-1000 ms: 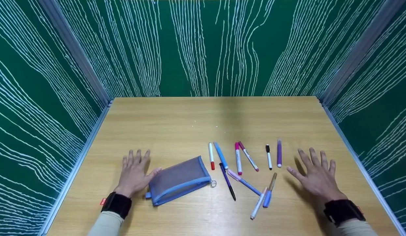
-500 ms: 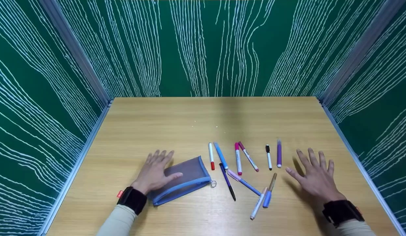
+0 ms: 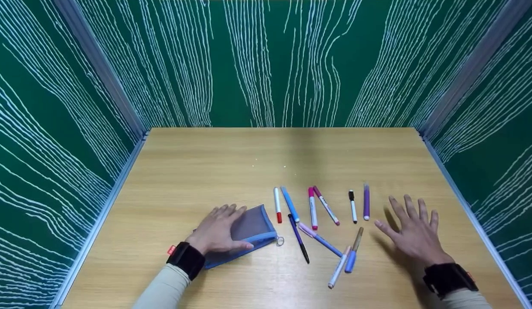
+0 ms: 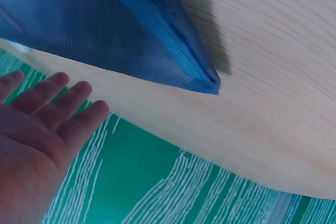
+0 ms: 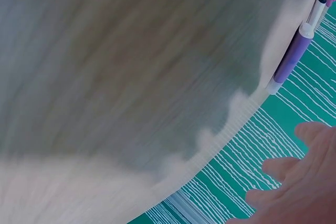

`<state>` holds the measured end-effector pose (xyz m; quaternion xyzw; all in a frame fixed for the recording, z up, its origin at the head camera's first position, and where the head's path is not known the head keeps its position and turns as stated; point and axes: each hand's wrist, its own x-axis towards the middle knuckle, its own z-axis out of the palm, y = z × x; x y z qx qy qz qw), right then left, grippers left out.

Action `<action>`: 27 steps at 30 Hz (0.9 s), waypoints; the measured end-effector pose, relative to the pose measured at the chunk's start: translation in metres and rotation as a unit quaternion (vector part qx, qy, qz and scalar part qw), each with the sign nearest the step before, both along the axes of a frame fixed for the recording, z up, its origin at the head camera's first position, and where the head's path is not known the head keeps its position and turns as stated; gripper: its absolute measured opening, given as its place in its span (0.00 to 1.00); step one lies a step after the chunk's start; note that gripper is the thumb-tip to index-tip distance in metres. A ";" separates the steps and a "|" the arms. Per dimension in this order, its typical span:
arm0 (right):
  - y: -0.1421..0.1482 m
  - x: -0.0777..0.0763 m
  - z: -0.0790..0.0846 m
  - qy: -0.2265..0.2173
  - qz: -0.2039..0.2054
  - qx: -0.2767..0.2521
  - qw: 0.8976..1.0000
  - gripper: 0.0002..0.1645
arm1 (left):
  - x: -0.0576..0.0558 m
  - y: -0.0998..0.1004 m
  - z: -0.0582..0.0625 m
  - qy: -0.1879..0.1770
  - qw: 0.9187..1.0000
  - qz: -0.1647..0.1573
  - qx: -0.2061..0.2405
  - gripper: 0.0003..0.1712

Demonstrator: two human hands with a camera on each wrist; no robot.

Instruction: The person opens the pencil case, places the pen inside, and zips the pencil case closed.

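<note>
A blue mesh zip pouch [image 3: 253, 225] lies on the table, left of the pens. Over its left half hovers my left hand [image 3: 216, 231], fingers loosely extended and thumb spread toward the zipper edge. The left wrist view shows a gap between these fingers [image 4: 63, 103] and the blue mesh [image 4: 121, 40]. To the right of the pens, my right hand [image 3: 416, 236] is held above the table with fingers spread, holding nothing. A purple marker [image 3: 366, 202] is nearest to it, seen too in the right wrist view as a purple barrel [image 5: 294, 56].
Several pens and markers lie scattered between the hands, among them a red-capped marker [image 3: 277, 205], a light blue pen [image 3: 290, 204], a black-tipped purple pen [image 3: 298, 238] and a gold-and-blue pen [image 3: 354, 250]. Green white-lined panels [image 3: 249, 64] border the wooden table [image 3: 197, 167].
My left hand has moved right from beside the pouch to above it, covering its left part. My right hand has barely shifted. The pens and pouch lie where they were.
</note>
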<state>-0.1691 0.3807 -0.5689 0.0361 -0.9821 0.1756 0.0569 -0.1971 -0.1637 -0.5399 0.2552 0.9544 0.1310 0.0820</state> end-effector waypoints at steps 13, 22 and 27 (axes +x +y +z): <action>0.001 -0.003 0.002 0.001 -0.005 0.007 1.000 0.56 | -0.001 0.004 -0.002 -0.021 1.000 0.007 -0.007 0.62; 0.001 0.001 -0.002 -0.007 -0.010 0.012 1.000 0.56 | 0.002 0.005 -0.005 -0.025 1.000 0.010 0.003 0.61; 0.000 -0.004 0.001 -0.007 -0.013 0.013 1.000 0.57 | 0.001 0.004 -0.003 -0.020 1.000 0.021 -0.005 0.61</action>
